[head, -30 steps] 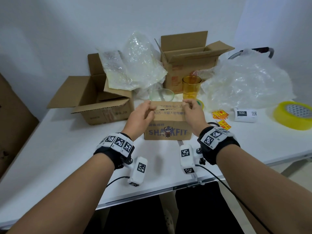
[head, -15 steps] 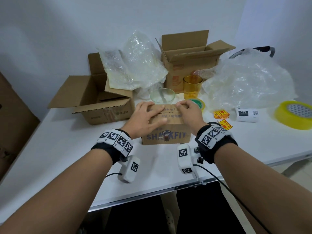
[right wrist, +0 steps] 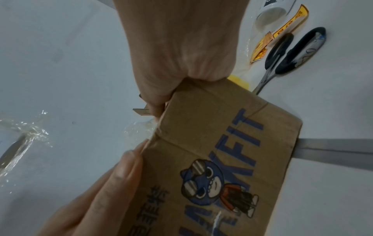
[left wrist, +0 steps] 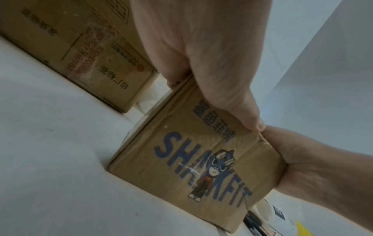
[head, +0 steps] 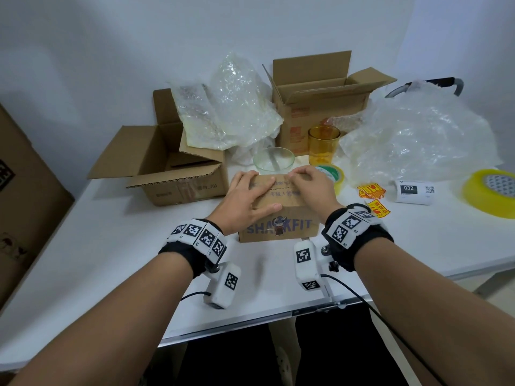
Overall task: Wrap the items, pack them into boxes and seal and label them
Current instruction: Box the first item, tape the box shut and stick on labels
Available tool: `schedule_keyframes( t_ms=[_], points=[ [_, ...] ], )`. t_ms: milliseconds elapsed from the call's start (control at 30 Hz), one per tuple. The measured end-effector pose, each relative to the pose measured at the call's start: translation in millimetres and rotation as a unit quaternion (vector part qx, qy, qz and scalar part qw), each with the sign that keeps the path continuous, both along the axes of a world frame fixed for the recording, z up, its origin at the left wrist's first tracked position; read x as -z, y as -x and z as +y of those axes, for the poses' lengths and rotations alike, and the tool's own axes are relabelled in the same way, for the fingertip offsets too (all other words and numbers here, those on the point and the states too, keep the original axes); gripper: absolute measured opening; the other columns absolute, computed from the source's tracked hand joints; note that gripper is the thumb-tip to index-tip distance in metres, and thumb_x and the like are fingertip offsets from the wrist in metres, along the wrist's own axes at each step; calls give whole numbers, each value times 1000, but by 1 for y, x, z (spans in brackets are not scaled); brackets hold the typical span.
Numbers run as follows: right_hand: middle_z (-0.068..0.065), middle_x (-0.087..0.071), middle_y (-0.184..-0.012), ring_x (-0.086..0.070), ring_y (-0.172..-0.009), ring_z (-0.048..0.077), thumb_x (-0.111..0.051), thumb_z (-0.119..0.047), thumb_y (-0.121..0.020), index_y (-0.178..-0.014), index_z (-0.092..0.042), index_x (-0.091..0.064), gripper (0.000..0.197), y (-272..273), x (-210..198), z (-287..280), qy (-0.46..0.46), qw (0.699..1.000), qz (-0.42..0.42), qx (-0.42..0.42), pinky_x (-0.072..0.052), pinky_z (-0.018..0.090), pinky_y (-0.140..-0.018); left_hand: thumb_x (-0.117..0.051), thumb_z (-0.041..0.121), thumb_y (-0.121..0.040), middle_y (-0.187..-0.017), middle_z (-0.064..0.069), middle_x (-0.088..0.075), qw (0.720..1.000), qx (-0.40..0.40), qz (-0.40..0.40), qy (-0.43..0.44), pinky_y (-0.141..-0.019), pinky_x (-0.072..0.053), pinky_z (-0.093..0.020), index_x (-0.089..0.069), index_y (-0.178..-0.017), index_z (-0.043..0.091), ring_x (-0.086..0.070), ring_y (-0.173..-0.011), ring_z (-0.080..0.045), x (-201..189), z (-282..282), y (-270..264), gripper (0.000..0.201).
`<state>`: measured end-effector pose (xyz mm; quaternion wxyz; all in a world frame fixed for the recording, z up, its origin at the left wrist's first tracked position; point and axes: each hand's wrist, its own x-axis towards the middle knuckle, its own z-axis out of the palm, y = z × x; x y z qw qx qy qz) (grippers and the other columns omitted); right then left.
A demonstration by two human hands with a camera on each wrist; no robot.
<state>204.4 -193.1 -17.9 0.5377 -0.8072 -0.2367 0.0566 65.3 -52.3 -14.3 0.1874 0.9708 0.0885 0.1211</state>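
A small cardboard box (head: 278,227) printed SHARKFIT stands near the front of the white table (head: 111,260); its printed front also fills the left wrist view (left wrist: 191,159) and the right wrist view (right wrist: 232,151). My left hand (head: 245,196) lies flat on its closed top flaps, fingers straight, thumb along the front top edge. My right hand (head: 309,185) arches over the top's right side, and its bent fingertips press down near the seam. An amber glass (head: 324,144) and a clear glass bowl (head: 273,162) stand just behind the box.
Two open cardboard boxes stand at the left (head: 178,168) and the back (head: 320,107), with bubble wrap (head: 418,135) heaped around them. A green tape roll (head: 333,175), warning stickers (head: 372,190), a label roll (head: 413,190) and a yellow tape roll (head: 492,190) lie to the right. Scissors (right wrist: 288,54) lie beside the box.
A second ago both hands pinched the box's top flaps. The flaps now lie shut, my left hand has spread flat over them, and my right hand presses with bent fingers.
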Motion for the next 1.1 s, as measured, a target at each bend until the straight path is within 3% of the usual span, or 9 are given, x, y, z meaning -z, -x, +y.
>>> schedule_keyframes(
  t_ms=[167,267,433,567,667,733,833,967,1100],
  points=[
    [-7,-65,-95,-57,-92,10,-66,-42,-88,-104,-20,-69,28,1,-1,1,30,999,-32,-26,-44,25,-78,-57,57,-89,-147,-11,-28,1000,-3,-4,1,-111,-11,-22,-40,-149,29,-16,-135,-18,0,0,1,69],
    [-6,-64,-95,-57,-91,11,-67,-41,-87,-104,-19,-68,28,0,-3,2,36,999,-37,-17,-43,26,-77,-55,61,-87,-148,-11,-29,1000,-10,5,-10,-116,-16,-29,-40,-148,31,-18,-137,-20,-3,0,1,69],
    [-2,-66,-99,-59,-95,15,-65,-40,-89,-108,-17,-68,29,2,-1,3,34,998,-39,-22,-48,32,-84,-35,86,-72,-149,-7,-29,994,-8,80,-73,-113,-30,-45,-28,-147,52,-18,-140,-24,-17,3,-2,82],
    [3,-63,-111,-58,-104,22,-41,-38,-101,-119,-20,-65,35,-7,-5,2,40,998,19,-40,-49,42,-93,-35,86,-69,-150,-3,-29,995,-1,84,-48,-116,-27,-44,-29,-145,55,-19,-140,-19,-20,13,-7,82],
    [8,-62,-124,-56,-116,27,-35,-21,-102,-117,-17,-65,34,-34,-9,-12,4,997,64,37,-46,42,-100,-36,83,-71,-151,-1,-28,996,-3,83,-41,-117,-24,-43,-31,-145,54,-19,-140,-18,-18,18,-12,79],
    [11,-61,-128,-55,-118,29,-40,-11,-98,-120,-13,-64,32,-53,-6,-21,56,994,47,79,-45,38,-101,-35,84,-71,-151,-1,-28,996,-2,80,-38,-116,-23,-41,-32,-144,54,-18,-141,-17,-17,21,-15,79],
    [16,-57,-131,-54,-118,33,-46,-4,-91,-127,-11,-59,39,-66,0,-21,146,987,22,66,-47,43,-99,-33,89,-67,-150,0,-28,997,0,71,-33,-117,-24,-43,-33,-144,55,-17,-142,-16,-14,24,-18,84],
    [15,-57,-131,-52,-121,34,-57,-17,-92,-131,-15,-55,39,-70,7,-2,222,975,-24,23,-45,43,-100,-31,93,-67,-150,0,-29,998,9,55,-39,-117,-26,-45,-34,-143,55,-19,-141,-16,-11,29,-21,85],
    [7,-54,-138,-46,-128,30,-50,-21,-96,-137,-24,-50,41,-76,19,3,299,954,-12,-9,-32,42,-110,-33,90,-69,-149,1,-30,998,11,50,-46,-117,-27,-43,-33,-142,58,-21,-140,-15,-10,32,-21,80]
  ],
)
